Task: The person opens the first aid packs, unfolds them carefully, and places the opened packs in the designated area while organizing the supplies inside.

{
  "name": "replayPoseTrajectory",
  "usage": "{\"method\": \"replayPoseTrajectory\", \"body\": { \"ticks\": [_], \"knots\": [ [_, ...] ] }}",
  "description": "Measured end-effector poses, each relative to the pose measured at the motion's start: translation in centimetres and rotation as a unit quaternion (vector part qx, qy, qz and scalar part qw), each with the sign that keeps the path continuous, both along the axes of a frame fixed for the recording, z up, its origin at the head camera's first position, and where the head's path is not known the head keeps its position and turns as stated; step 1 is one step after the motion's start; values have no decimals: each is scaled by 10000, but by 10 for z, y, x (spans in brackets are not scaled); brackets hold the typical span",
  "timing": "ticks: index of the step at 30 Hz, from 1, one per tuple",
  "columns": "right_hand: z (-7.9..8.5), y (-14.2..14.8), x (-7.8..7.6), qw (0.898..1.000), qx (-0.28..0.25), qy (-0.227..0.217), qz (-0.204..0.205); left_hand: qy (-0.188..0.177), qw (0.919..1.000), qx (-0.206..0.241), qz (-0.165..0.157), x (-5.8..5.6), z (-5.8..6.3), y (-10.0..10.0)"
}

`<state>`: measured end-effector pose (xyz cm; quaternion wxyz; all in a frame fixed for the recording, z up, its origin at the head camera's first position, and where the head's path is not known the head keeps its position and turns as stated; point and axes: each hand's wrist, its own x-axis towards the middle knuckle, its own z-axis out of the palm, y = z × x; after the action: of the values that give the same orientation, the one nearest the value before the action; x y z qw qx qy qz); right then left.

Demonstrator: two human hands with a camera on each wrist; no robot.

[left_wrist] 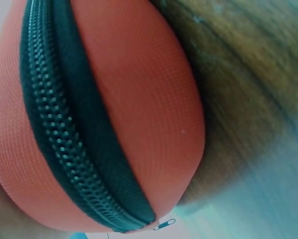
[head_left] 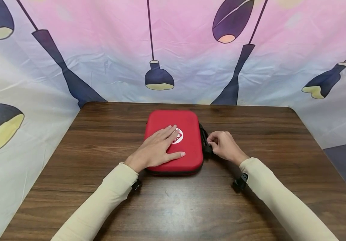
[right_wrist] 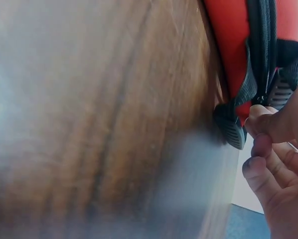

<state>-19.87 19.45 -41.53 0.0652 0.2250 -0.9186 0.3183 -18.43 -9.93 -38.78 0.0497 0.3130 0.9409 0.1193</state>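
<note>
A red zippered hard case with a white round logo lies on the wooden table. My left hand rests flat on its lid with the fingers spread. At the case's right side, my right hand has thumb and index finger together beside the black strap handle. In the right wrist view these fingertips pinch at the zipper, where the zipper pull is mostly hidden by them. The left wrist view shows closed zipper teeth along a rounded corner of the case.
The brown wood-grain table extends around the case. A cloth backdrop printed with hanging lamps stands behind the table and at its sides. Black camera straps sit on the wrists.
</note>
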Motion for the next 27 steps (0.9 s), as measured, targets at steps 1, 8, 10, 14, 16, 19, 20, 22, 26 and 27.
{"method": "replayPoseTrajectory", "body": {
  "ticks": [1, 8, 10, 14, 16, 19, 20, 22, 26, 27],
  "knots": [
    [0, 0, 2, 10000, -14, 17, 8, 1, 10000, 17, -4, 0, 0, 0],
    [0, 1, 16, 9999, -167, -29, 20, -35, 10000, 10, 13, 0, 1, 0],
    [0, 2, 20, 9998, -184, -42, 15, -43, 10000, -17, 13, 0, 1, 0],
    [1, 2, 30, 9995, -283, -100, 78, -42, 10000, -55, -10, 0, 0, 0],
    [1, 1, 35, 9991, -361, -174, 106, -39, 10000, -73, -15, 0, 0, -1],
    [0, 0, 41, 9977, -559, -384, 67, -47, 9999, -90, -10, 1, 1, -1],
    [0, 0, 43, 9967, -651, -487, 36, -48, 9999, -105, 0, 1, 1, -1],
    [-1, 0, 46, 9938, -861, -702, -30, -66, 9999, -121, 15, 1, 1, -1],
    [-2, -1, 49, 9878, -1186, -992, -156, -91, 9999, -103, 11, 0, 2, -1],
    [-2, -1, 50, 9869, -1229, -1028, -164, -86, 9999, -99, 1, -1, 2, 0]
  ]
}}
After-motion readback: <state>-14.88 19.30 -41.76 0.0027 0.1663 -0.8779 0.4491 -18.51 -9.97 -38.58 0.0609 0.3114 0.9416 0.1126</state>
